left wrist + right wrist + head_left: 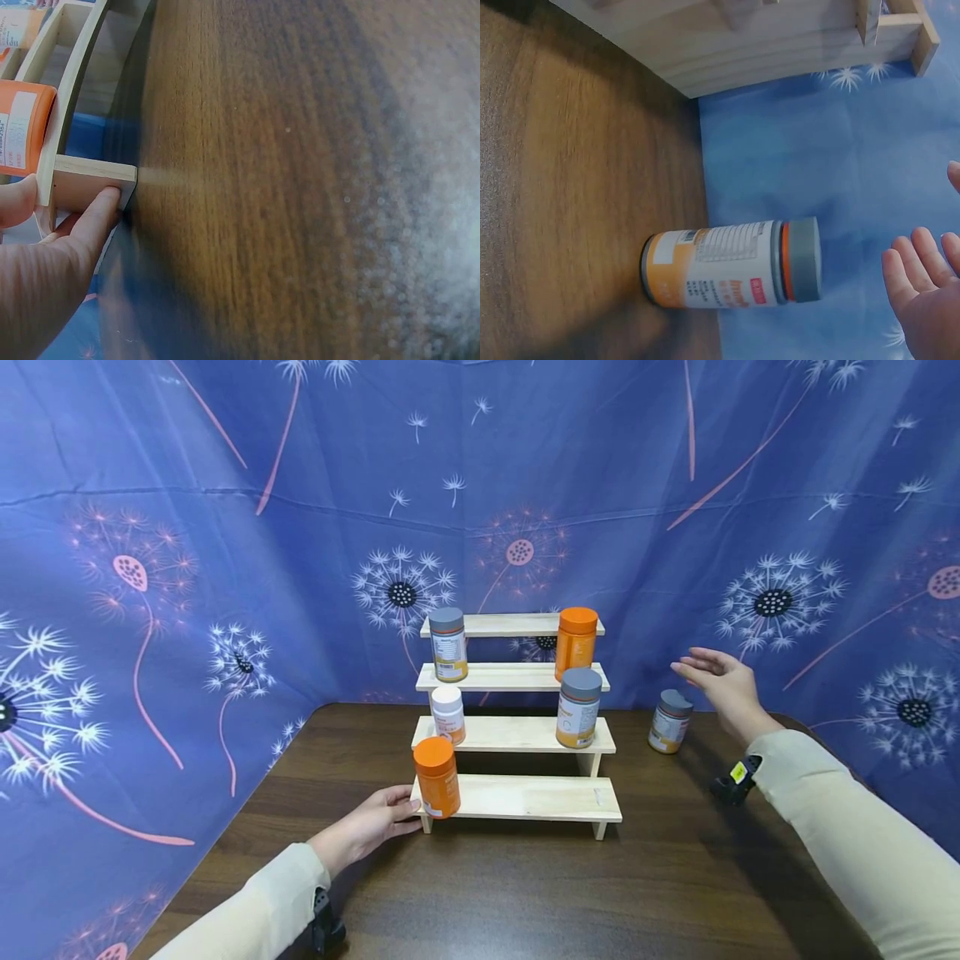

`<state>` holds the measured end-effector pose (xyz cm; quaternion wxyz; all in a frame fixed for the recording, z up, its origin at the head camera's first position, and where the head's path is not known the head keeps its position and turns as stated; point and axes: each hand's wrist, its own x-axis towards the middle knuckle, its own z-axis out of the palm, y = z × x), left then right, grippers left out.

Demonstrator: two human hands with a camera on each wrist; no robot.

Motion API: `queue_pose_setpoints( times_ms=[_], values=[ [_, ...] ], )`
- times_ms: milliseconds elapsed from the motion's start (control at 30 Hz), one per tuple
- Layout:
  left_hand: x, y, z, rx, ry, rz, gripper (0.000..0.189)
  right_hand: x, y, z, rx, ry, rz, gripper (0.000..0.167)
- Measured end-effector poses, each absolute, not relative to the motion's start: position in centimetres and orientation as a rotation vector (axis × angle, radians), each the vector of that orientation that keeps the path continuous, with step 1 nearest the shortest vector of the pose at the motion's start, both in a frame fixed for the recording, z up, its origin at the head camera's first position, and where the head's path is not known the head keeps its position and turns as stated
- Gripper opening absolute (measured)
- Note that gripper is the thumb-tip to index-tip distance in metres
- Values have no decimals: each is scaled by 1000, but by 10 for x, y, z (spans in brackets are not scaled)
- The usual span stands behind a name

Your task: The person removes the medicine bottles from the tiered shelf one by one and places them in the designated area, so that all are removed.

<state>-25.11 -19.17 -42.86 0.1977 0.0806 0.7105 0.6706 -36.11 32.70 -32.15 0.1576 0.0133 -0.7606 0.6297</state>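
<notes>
Rack [525, 796]: pale wood, four shelves; stood on the table [510, 893], centre of the frame.
Left hand [377, 822]: lower left; gripped the left end of the rack's lowest shelf, beside an orange jar [437, 781].
Right hand [729, 693]: right of centre; hung raised and relaxed, fingers extended, thumb apart.
Loose jar [669, 725]: grey-lidded; stood upright on the table, just below and left of the right hand, apart from it.

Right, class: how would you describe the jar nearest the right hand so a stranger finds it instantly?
Find the stepped wooden shelf on the brown table. To its right, near the right hand, is a grey-lidded jar. It's the only one standing directly on the table.
</notes>
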Motion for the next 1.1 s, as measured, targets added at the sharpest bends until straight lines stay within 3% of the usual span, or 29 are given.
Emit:
queue_pose_setpoints(
  times_ms=[167, 467, 733, 867, 967, 1100],
  values=[
    [-251, -191, -427, 224, 1994, 1868, 52, -359, 321, -314, 66, -2228, 1756, 67],
    [-250, -191, -426, 202, 2000, 1857, 51, -353, 310, -304, 69, -2255, 1743, 68],
    [-249, -190, -426, 210, 2004, 1861, 51, -352, 305, -303, 142, -2183, 1880, 38],
    [-249, -190, -425, 223, 2004, 1863, 51, -352, 304, -302, 177, -2134, 1969, 32],
    [-248, -189, -426, 233, 2000, 1870, 51, -352, 303, -302, 199, -2131, 1988, 39],
    [-248, -189, -426, 239, 1988, 1890, 50, -353, 299, -301, 196, -2193, 1921, 63]
  ],
)
